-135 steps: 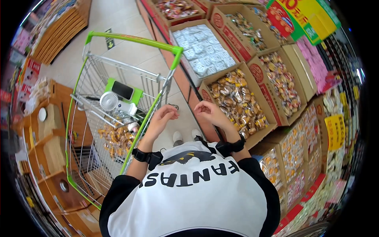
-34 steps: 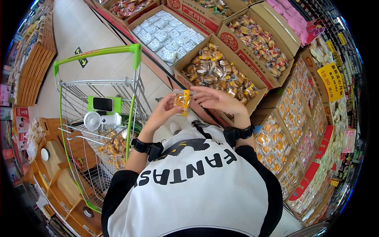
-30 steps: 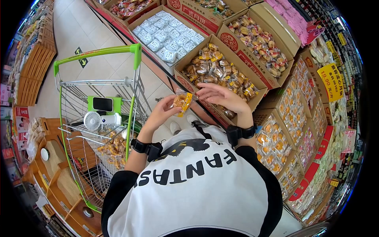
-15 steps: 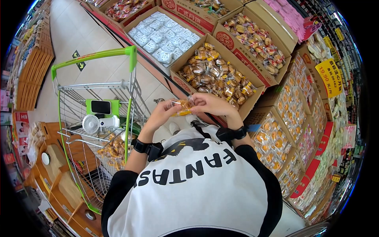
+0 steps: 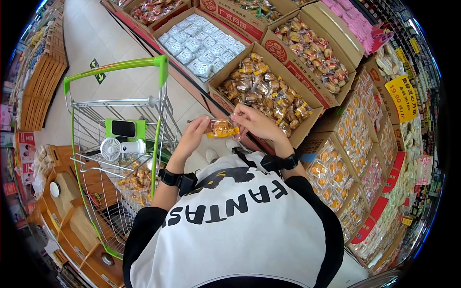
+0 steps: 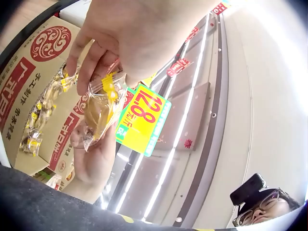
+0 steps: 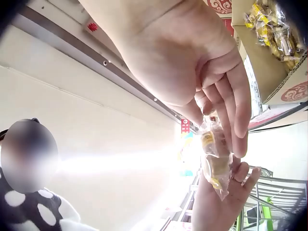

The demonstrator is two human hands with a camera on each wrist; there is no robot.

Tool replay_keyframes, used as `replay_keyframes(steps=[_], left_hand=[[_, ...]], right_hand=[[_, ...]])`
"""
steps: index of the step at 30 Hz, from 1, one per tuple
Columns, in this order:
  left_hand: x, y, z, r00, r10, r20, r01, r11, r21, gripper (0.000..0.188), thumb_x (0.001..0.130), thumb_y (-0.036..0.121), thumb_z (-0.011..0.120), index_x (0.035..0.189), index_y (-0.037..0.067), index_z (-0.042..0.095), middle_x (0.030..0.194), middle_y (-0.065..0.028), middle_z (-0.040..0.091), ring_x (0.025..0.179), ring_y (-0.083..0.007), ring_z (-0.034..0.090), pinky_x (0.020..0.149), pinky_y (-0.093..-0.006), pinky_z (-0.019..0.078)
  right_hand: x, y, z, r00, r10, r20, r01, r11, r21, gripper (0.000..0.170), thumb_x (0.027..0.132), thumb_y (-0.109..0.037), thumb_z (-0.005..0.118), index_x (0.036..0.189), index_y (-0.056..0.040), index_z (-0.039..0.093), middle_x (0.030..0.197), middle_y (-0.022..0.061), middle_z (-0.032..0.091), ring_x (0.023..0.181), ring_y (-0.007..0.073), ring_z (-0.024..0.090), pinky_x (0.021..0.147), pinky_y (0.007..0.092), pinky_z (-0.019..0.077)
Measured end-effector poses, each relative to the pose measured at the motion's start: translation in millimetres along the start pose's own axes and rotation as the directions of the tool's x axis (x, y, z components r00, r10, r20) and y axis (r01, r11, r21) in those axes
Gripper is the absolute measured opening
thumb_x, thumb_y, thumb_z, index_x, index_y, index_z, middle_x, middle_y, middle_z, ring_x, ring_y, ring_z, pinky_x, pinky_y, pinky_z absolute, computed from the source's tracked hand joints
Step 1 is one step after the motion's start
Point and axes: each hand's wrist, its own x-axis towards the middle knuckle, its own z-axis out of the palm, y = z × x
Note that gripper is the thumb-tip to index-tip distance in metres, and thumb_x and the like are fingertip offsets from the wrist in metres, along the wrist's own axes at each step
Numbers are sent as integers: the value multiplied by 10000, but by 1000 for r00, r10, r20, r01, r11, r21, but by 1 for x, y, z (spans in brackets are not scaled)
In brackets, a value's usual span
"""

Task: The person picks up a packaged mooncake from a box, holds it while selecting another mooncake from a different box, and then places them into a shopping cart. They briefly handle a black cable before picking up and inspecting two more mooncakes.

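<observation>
A mooncake (image 5: 223, 128) in a clear wrapper with a yellow printed strip is stretched level between my hands, in front of the chest. My left hand (image 5: 191, 138) pinches one end of the wrapper. At the other end, the thumb and fingers of my right hand (image 5: 260, 126) pinch the film. The left wrist view shows the wrapped mooncake (image 6: 101, 111) below the left palm, with the right hand (image 6: 96, 166) beyond it. In the right wrist view the packet (image 7: 215, 156) hangs between the right fingers and the left hand (image 7: 216, 204).
Just beyond the hands stands an open carton (image 5: 312, 117) of similar wrapped mooncakes. A box of white packets (image 5: 204, 43) and more cartons lie behind it. On the left is a shopping cart (image 5: 115, 62) carrying a fan (image 5: 111, 149), a phone (image 5: 123, 128) and a bag of mooncakes (image 5: 137, 182).
Both hands were empty at first; later the left held the mooncake with the right hand beside it. Now the right pinches the other end, and the packet has turned level.
</observation>
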Motion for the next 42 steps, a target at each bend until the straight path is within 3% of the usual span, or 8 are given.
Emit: replay_keyframes(steps=[5, 8, 26, 28, 33, 35, 41, 42], left_hand=[[-1, -2, -2, 1000, 6, -19, -6, 1000, -30, 306, 912, 269, 365, 892, 1, 513, 809, -14, 528, 753, -76, 473, 703, -217, 391], [-1, -2, -4, 1000, 4, -8, -4, 997, 73, 318, 921, 251, 328, 866, 4, 520, 756, 2, 504, 728, -68, 453, 688, -204, 375], [-4, -7, 0, 994, 5, -107, -15, 995, -94, 325, 909, 287, 358, 825, 21, 525, 746, 12, 505, 694, -63, 445, 663, -210, 373], [-2, -13, -3, 998, -41, -51, 29, 976, -215, 322, 909, 301, 353, 852, 31, 519, 762, 12, 510, 732, -65, 471, 683, -211, 389], [-6, -12, 1, 990, -138, -2, 135, 970, -204, 320, 908, 311, 349, 931, 34, 508, 845, -8, 527, 816, -75, 501, 736, -228, 414], [-8, -13, 1, 985, -170, 21, 171, 967, -190, 317, 907, 309, 355, 953, 33, 503, 876, -16, 531, 841, -80, 506, 752, -237, 420], [-11, -4, 4, 995, -98, 31, 100, 991, -85, 205, 859, 189, 486, 978, 22, 489, 897, -17, 532, 849, -93, 501, 755, -241, 413], [-12, -1, 4, 993, -118, 2, 117, 991, -62, 203, 849, 174, 502, 982, 22, 488, 898, -19, 534, 850, -95, 502, 760, -241, 409]], right_hand=[[0, -5, 4, 991, 108, 73, -110, 993, 31, 207, 884, -223, 425, 813, -29, 426, 692, 40, 525, 546, 133, 581, 471, 214, 474], [-1, -6, 6, 986, 73, 152, -76, 997, 15, 203, 888, -218, 413, 822, -27, 436, 696, 39, 522, 556, 140, 590, 461, 209, 471], [-3, 7, 7, 987, -159, -25, 160, 986, 40, 178, 894, -185, 401, 807, -31, 422, 676, 30, 508, 567, 122, 571, 502, 223, 474], [-2, 10, 6, 987, -156, -23, 157, 985, 66, 190, 892, -195, 410, 796, -31, 410, 659, 29, 491, 558, 134, 584, 482, 225, 471], [0, 16, -1, 995, -86, 40, 83, 993, 79, 210, 885, -215, 428, 786, -33, 393, 642, 33, 482, 562, 150, 601, 473, 222, 474], [1, 15, -1, 999, 0, 54, -1, 1000, 9, 190, 895, -211, 401, 822, -37, 424, 694, 42, 523, 591, 123, 585, 523, 219, 482], [-5, 13, -22, 993, 22, 113, -24, 999, 25, 218, 901, -240, 380, 974, -43, 439, 804, 88, 576, 720, 163, 596, 619, 253, 486], [-8, 12, -35, 998, 18, 56, -15, 998, -55, 260, 885, -274, 413, 1013, -50, 446, 833, 110, 602, 741, 157, 599, 661, 263, 469]])
